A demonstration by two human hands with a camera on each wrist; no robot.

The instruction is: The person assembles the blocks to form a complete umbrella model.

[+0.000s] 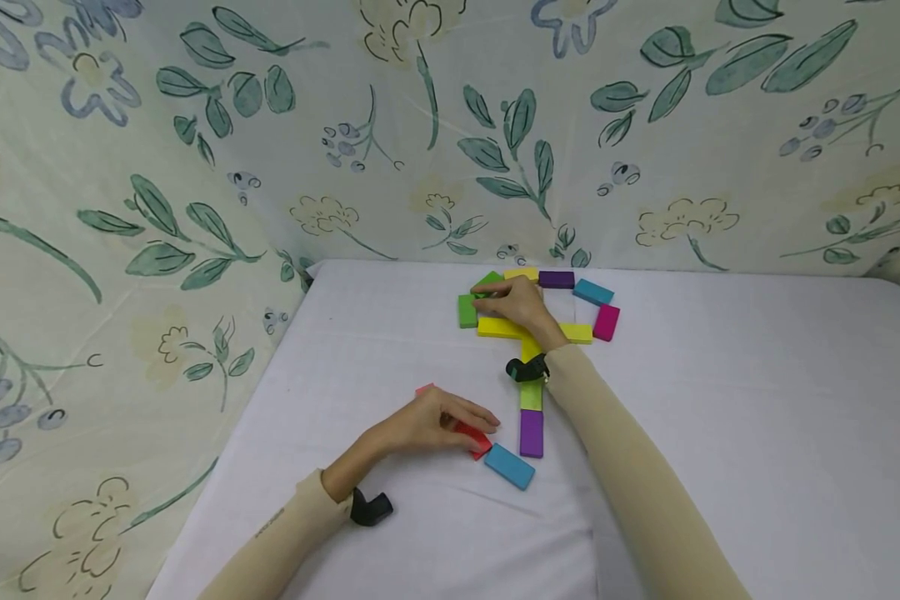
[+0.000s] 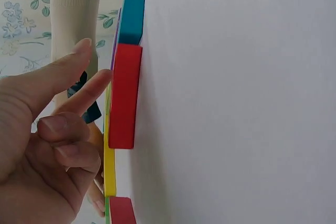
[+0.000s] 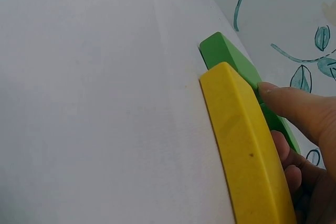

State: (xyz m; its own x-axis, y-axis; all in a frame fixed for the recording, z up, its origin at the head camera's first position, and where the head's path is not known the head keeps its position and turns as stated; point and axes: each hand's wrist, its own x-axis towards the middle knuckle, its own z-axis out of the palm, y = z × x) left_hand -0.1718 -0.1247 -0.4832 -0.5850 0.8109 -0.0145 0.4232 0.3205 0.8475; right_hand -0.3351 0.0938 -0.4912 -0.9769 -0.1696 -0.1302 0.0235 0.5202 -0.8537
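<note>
My left hand (image 1: 431,421) is over a red block (image 1: 474,439), with index fingertip right at its edge and thumb apart in the left wrist view. A blue block (image 1: 510,467) adjoins that red block's end. My right hand (image 1: 521,302) is at the upper left of a ring of flat coloured blocks. Its thumb and fingers pinch a green block (image 1: 489,281), partly hidden by the fingers. Another green block (image 1: 467,312) lies just below. Close to the hand lies a long yellow block (image 3: 244,145), seen large in the right wrist view.
A purple block (image 1: 557,280), a blue block (image 1: 593,292) and a magenta block (image 1: 607,322) curve round the ring's right side. Below it, a lime block (image 1: 531,396) and a purple block (image 1: 531,433) form a stem. Another red block (image 2: 123,211) lies partly behind my left hand.
</note>
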